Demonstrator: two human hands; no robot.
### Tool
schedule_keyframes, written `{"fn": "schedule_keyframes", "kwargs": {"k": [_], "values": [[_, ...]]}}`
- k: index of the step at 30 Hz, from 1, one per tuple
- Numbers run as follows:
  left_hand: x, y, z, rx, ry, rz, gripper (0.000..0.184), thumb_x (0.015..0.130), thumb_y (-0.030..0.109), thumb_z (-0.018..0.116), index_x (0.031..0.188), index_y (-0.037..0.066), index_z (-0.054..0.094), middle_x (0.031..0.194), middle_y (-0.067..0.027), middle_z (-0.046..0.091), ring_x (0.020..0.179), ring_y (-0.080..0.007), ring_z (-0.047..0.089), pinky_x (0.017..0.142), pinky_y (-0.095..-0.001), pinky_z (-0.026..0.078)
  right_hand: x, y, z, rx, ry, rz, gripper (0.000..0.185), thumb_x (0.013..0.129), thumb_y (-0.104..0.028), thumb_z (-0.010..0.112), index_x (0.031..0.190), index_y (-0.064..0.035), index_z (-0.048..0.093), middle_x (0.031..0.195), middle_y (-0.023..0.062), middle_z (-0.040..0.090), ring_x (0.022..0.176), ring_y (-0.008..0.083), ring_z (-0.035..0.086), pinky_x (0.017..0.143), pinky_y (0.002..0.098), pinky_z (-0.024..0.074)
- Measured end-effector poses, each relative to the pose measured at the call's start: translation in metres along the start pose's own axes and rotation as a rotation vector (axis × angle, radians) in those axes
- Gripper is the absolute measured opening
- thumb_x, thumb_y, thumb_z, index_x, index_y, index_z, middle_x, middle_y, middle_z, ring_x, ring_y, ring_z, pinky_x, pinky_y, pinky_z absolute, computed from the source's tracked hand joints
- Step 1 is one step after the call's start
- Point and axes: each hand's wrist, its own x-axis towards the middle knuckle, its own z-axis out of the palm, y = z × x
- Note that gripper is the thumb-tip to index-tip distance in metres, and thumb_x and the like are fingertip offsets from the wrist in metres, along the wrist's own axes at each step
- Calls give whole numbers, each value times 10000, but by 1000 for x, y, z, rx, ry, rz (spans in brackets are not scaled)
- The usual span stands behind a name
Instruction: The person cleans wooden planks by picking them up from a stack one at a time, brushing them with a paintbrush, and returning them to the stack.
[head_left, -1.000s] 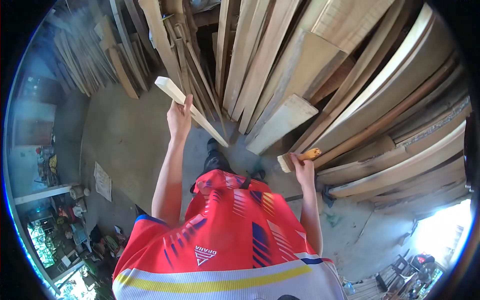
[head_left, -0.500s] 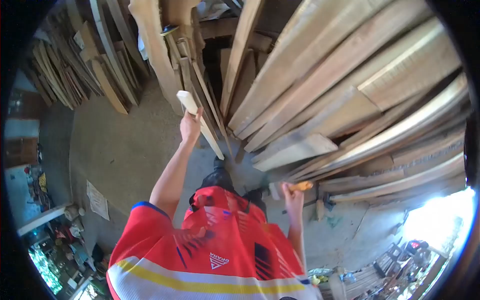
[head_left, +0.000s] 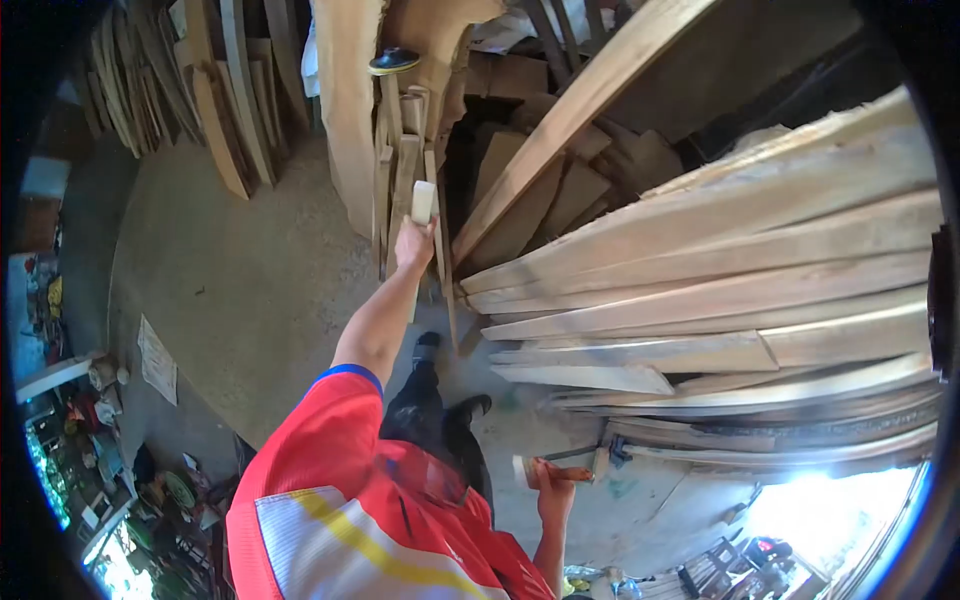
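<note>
My left hand [head_left: 414,244] is stretched out ahead, its fingers wrapped round a pale wooden stick [head_left: 423,200] whose squared end points up past the hand. That stick is beside several thin wooden strips [head_left: 405,165] standing upright. Low on the right, my right hand [head_left: 554,490] grips a brush [head_left: 572,473] by its orange-brown wooden handle, with the pale bristles pointing left. The brush touches nothing else that I can see.
Long boards [head_left: 720,265] lean in a stack on the right. A single plank [head_left: 590,115] slants above a dark gap. A black round disc [head_left: 394,61] rests atop the strips. More boards [head_left: 225,130] lean at the upper left, and a paper sheet [head_left: 157,360] lies on the floor.
My view has turned to the right. My left hand with the stick has come closer to the standing strips, and the stick now points more away from me. Both hands keep their hold.
</note>
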Motion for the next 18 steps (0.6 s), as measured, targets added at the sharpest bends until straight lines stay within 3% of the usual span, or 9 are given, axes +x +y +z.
{"fn": "schedule_keyframes", "kwargs": {"k": [3,6,9,13,18], "values": [[14,3,3,152,103,88,706,879,577,626,1327,47,498,1506,-214,392,1307,-374,482,1050,-457,452,11,-9,6,20,5,51,312,946,-237,670,1094,34,712,1006,117,727,929,180,666,862,311,504],[26,18,-7,233,234,175,584,852,487,684,1220,52,557,1368,-161,509,1240,-333,528,978,-476,482,7,-20,13,-16,24,51,281,950,-222,671,1089,18,716,1006,101,724,920,172,671,839,311,522],[40,23,-18,270,196,171,510,841,455,703,1142,64,575,1250,-148,567,1167,-337,570,917,-473,501,4,-5,24,-41,10,31,233,949,-187,681,1083,-2,723,982,84,724,896,156,681,809,297,541],[45,25,-19,191,150,213,467,848,450,699,1094,75,566,1128,-166,621,1033,-386,627,863,-483,512,0,-2,31,-15,-16,50,221,946,-176,675,1087,-14,727,945,86,734,861,151,688,799,294,541],[24,38,2,187,130,372,432,855,398,700,1105,64,590,1088,-192,629,1007,-420,624,849,-514,506,-3,-4,34,-23,39,17,221,945,-184,671,1077,-19,736,908,94,746,820,150,703,761,297,546]]}}
